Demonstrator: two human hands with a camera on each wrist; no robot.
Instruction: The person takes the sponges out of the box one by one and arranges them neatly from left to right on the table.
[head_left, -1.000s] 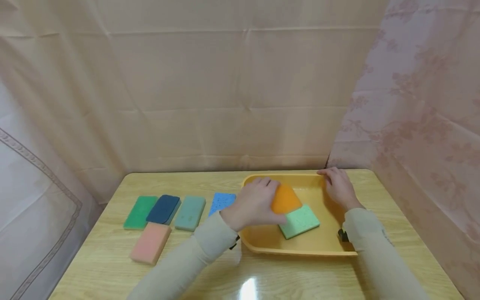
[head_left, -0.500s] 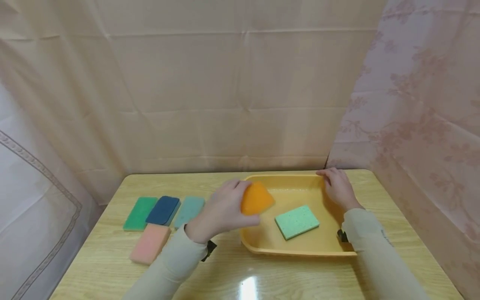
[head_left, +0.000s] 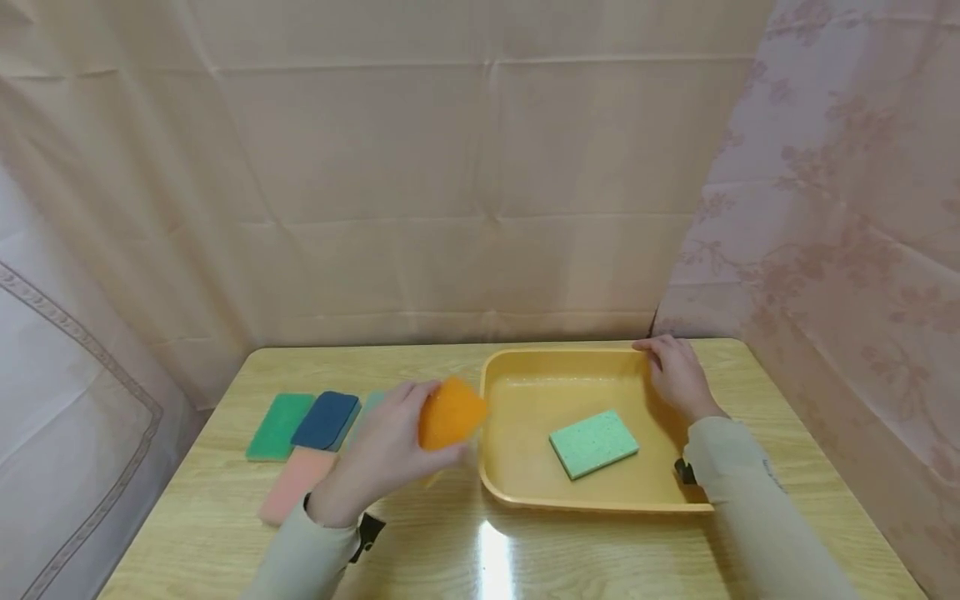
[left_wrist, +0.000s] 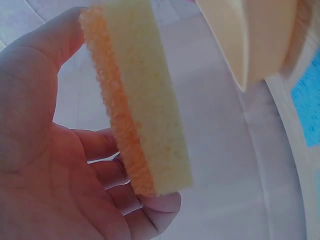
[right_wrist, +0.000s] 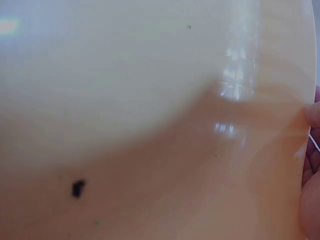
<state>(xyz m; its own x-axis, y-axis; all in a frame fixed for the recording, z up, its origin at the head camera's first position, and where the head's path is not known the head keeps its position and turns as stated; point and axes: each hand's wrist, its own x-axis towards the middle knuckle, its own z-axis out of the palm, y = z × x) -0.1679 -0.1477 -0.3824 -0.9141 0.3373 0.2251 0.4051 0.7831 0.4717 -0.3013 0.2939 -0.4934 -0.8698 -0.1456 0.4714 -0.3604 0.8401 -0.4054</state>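
My left hand (head_left: 386,446) holds an orange sponge (head_left: 453,412) between thumb and fingertips, above the table just left of the yellow tray (head_left: 517,475). In the left wrist view the sponge (left_wrist: 145,110) shows a rough orange layer and a pale yellow one. My right hand (head_left: 678,379) grips the tray's rim at its far right corner. From the right wrist, the thumb (right_wrist: 313,115) lies over the tray wall (right_wrist: 270,165), with the other fingers outside. A pale green sponge (head_left: 594,444) lies flat in the tray.
Left on the wooden table (head_left: 420,550) lie a green sponge (head_left: 281,427), a dark blue sponge (head_left: 326,419) and a pink sponge (head_left: 296,483). A grey-green sponge (head_left: 371,404) is mostly behind my left hand. A bright blue sponge (left_wrist: 307,100) shows in the left wrist view.
My left hand has carried the orange sponge leftward, from over the tray to outside its left rim. The pale green sponge is now fully uncovered. My right hand has stayed at the rim.
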